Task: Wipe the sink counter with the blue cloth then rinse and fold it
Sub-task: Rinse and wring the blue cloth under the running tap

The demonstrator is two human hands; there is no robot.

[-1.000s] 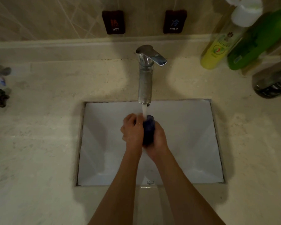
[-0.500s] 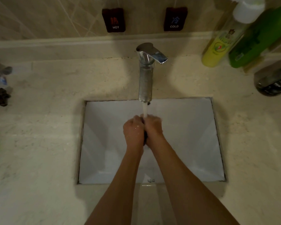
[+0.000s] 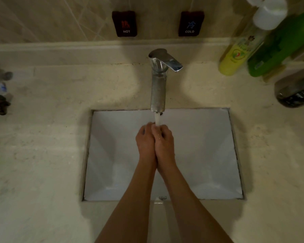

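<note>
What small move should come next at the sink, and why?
Probably keep squeezing under the stream, then part the hands to check the cloth. The left hand and right hand press together under running water from the faucet; the cloth is hidden between them.

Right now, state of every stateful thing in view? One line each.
faucet: running, stream landing on the hands
left hand: fingers curled, pressed against the right
right hand: fingers curled, wet
blue cloth: not visible, presumably hidden between the hands
sink: white basin, no standing water visible
yellow bottle: upright, capped
</note>
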